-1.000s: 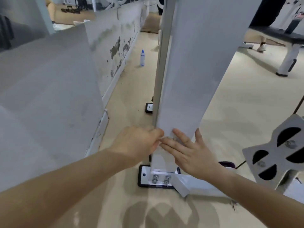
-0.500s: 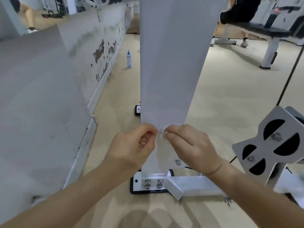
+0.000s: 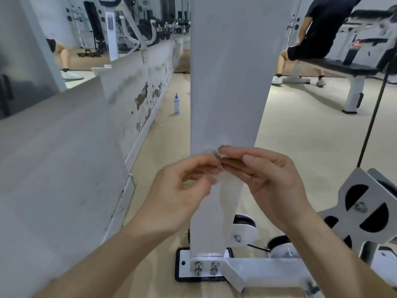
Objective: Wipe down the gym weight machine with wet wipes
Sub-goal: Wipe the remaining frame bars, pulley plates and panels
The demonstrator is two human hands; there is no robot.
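Wet wipe point(image 3: 228, 196): dangling just in front of the machine post point(image 3: 232, 82), being pinched at its top edge between left hand point(image 3: 178, 194) and right hand point(image 3: 277, 181), probably spreading it open for broader wiping.

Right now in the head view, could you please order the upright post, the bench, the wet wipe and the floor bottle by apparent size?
1. upright post, by far.
2-3. bench and wet wipe: look about alike; the bench is farther off, so I will not rank them.
4. floor bottle, smallest.
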